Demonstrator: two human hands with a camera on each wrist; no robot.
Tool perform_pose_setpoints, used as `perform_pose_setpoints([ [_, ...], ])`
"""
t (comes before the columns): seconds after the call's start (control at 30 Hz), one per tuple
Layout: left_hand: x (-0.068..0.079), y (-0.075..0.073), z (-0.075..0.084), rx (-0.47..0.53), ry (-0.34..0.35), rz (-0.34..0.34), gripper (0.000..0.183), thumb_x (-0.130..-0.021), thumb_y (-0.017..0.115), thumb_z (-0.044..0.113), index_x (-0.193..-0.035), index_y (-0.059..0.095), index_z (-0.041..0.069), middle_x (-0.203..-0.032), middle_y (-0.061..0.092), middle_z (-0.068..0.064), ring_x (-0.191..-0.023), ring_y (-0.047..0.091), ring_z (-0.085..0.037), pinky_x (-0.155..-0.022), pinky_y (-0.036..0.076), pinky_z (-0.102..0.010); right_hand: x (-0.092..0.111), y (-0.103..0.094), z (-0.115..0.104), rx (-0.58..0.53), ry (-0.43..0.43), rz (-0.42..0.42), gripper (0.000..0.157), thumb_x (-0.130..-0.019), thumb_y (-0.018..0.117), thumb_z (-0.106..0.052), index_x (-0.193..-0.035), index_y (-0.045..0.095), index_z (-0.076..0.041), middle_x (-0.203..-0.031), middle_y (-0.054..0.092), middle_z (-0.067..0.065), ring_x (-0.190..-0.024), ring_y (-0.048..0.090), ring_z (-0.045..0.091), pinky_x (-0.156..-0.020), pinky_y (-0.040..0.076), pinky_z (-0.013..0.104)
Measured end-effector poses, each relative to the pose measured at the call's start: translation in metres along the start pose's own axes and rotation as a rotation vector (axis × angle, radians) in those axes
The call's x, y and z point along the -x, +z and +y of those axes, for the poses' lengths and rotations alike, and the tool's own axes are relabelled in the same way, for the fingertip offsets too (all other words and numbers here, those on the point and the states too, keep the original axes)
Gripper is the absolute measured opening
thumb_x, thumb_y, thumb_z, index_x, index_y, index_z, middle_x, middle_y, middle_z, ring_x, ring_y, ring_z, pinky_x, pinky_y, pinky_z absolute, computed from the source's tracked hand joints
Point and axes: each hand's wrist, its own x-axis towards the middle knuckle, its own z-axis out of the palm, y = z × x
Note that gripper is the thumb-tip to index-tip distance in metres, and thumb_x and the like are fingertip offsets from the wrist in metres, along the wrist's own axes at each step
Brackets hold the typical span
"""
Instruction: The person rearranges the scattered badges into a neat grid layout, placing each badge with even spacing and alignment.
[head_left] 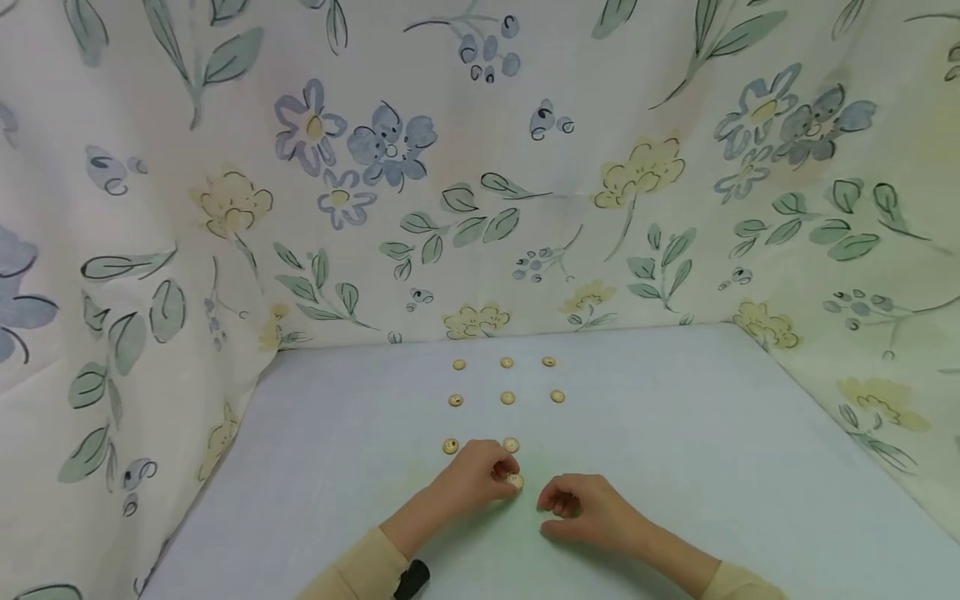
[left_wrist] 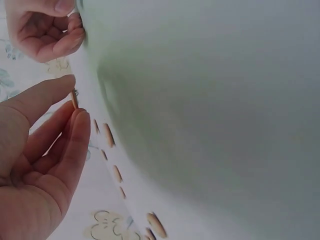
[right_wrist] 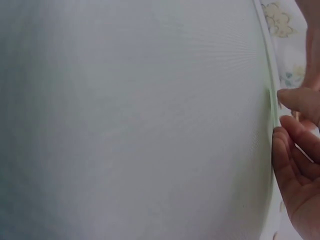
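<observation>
My left hand (head_left: pixel 474 477) pinches a small round wooden disc (head_left: pixel 515 482) between thumb and fingertips, just above the white table. The left wrist view shows that disc (left_wrist: pixel 75 99) edge-on at the fingertips. To its right is my right hand (head_left: pixel 594 510), its fingers loosely curved, thumb apart from them, nothing held. Several similar discs lie on the table in rows. In the nearest row are a disc with a dark spot (head_left: pixel 450 447) and a pale disc (head_left: pixel 511 445), just beyond the left hand. Whether these discs are buttons I cannot tell.
Two farther rows hold three discs each, including a middle disc (head_left: pixel 507 398) and a back-right disc (head_left: pixel 549 362). The white tabletop (head_left: pixel 675 417) meets a flowered curtain (head_left: pixel 480 250) at the back and sides. A black object (head_left: pixel 412 578) shows by the left sleeve.
</observation>
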Motion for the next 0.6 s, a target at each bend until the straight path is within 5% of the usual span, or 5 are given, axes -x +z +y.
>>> perform_pose_setpoints([
  [0.3, -0.050, 0.017, 0.010, -0.027, 0.001, -0.003, 0.012, -0.081, 0.077, 0.009, -0.091, 0.073, 0.005, -0.080, 0.063, 0.001, -0.071, 0.053, -0.004, -0.066, 0.046, -0.018, 0.003, -0.001, 0.002, 0.006, -0.012, 0.010, 0.017, -0.085, 0.077, -0.022, -0.096, 0.066, -0.014, -0.085, 0.065, -0.004, -0.075, 0.060, 0.008, -0.068, 0.052, 0.023],
  [0.6, -0.081, 0.039, 0.013, -0.005, 0.003, 0.014, 0.011, -0.081, 0.076, 0.007, -0.090, 0.072, 0.003, -0.082, 0.065, -0.002, -0.072, 0.056, -0.005, -0.067, 0.046, -0.017, 0.004, 0.000, 0.001, 0.017, -0.039, 0.014, 0.018, -0.084, 0.077, -0.018, -0.096, 0.066, -0.012, -0.088, 0.067, -0.004, -0.077, 0.061, 0.007, -0.070, 0.053, 0.023],
])
